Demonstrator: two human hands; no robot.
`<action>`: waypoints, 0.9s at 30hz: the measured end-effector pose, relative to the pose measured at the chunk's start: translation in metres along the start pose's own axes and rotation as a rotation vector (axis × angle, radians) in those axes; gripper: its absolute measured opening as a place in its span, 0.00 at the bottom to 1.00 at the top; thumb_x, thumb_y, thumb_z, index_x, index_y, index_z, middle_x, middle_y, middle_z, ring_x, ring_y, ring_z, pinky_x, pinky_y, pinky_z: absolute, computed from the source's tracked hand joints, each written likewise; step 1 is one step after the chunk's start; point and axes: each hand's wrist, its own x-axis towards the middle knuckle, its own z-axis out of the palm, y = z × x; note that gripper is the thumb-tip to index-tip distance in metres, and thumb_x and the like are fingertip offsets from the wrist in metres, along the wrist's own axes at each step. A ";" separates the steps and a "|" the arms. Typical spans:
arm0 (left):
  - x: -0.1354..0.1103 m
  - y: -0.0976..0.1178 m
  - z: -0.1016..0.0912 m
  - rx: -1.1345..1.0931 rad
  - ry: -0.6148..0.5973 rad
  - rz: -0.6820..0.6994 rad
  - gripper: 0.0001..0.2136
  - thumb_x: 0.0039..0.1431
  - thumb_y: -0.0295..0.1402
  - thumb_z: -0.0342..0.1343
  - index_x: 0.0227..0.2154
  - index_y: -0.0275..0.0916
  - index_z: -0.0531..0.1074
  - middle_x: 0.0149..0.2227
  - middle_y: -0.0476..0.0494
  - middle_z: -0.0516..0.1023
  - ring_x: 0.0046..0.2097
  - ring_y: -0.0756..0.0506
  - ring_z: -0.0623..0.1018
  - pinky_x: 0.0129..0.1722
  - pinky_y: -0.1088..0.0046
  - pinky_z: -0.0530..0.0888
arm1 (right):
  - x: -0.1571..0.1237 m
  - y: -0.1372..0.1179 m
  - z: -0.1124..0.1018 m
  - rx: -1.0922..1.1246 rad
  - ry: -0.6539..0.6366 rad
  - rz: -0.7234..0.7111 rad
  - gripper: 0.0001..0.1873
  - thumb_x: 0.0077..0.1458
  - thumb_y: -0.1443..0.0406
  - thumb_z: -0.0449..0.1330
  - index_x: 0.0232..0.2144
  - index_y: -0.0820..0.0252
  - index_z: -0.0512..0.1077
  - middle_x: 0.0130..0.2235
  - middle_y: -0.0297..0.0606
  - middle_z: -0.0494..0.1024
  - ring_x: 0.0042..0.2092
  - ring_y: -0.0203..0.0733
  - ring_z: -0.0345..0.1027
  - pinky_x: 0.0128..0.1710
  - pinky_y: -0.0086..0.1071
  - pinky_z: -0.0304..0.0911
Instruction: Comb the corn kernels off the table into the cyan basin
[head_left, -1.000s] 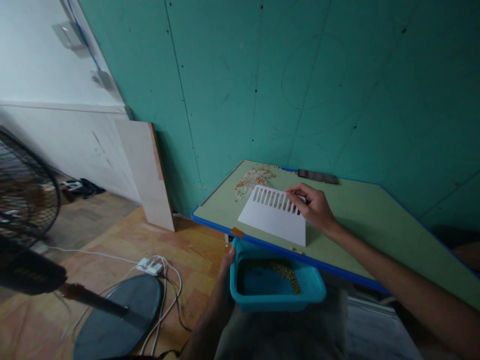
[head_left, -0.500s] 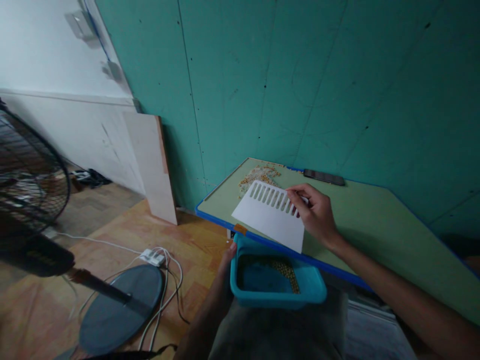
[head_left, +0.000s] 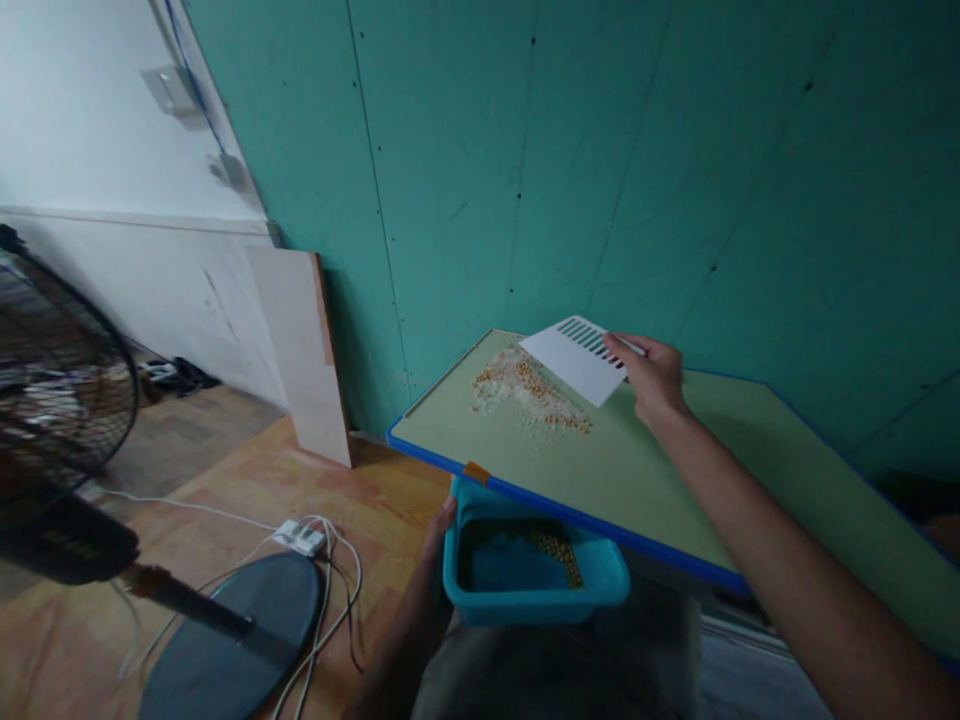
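My right hand [head_left: 654, 376] grips a white slotted plastic scraper [head_left: 576, 357] by its slotted end, holding it tilted at the far side of a green table with a blue rim [head_left: 562, 510]. Just in front of the scraper lies a spread pile of yellow kernels and pale grains [head_left: 525, 390]. My left hand [head_left: 439, 530] holds the left rim of a teal plastic tub [head_left: 525, 600], which sits below the table's near edge. Some yellow kernels lie in the tub. Only part of the left hand's fingers shows.
A teal wall panel [head_left: 600, 150] stands right behind the table. On the floor at left are a standing fan with round base [head_left: 225, 640], a white power strip with cables [head_left: 300, 537], and a leaning wooden board [head_left: 304, 350].
My right hand has lifted the scraper from the table's near edge back to the far side, behind the grain pile. The tub and left hand stay under the edge.
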 end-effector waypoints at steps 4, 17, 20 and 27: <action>-0.001 0.006 -0.006 0.019 -0.003 -0.002 0.31 0.64 0.47 0.56 0.66 0.40 0.64 0.53 0.38 0.83 0.58 0.33 0.78 0.66 0.52 0.64 | 0.003 -0.006 -0.008 -0.026 -0.010 -0.029 0.16 0.42 0.58 0.71 0.32 0.62 0.78 0.27 0.38 0.77 0.27 0.40 0.69 0.28 0.33 0.63; 0.007 0.011 -0.017 0.085 0.103 0.103 0.29 0.62 0.46 0.59 0.62 0.38 0.69 0.48 0.41 0.86 0.56 0.36 0.80 0.65 0.59 0.65 | -0.097 -0.053 0.036 -0.139 -0.580 -0.369 0.18 0.59 0.50 0.62 0.31 0.59 0.77 0.26 0.33 0.74 0.28 0.36 0.66 0.28 0.30 0.58; 0.006 0.011 -0.018 0.093 0.115 0.128 0.28 0.62 0.45 0.59 0.62 0.39 0.70 0.48 0.42 0.86 0.55 0.36 0.81 0.64 0.60 0.66 | -0.096 -0.043 0.039 -0.162 -0.632 -0.353 0.19 0.59 0.50 0.61 0.31 0.59 0.77 0.27 0.34 0.76 0.30 0.38 0.68 0.29 0.30 0.59; 0.007 0.007 -0.016 0.020 0.090 0.106 0.29 0.60 0.43 0.61 0.62 0.39 0.69 0.47 0.42 0.86 0.54 0.36 0.81 0.63 0.61 0.68 | -0.061 -0.016 0.033 -0.270 -0.536 -0.309 0.17 0.59 0.51 0.61 0.33 0.58 0.79 0.31 0.39 0.81 0.32 0.44 0.72 0.31 0.34 0.62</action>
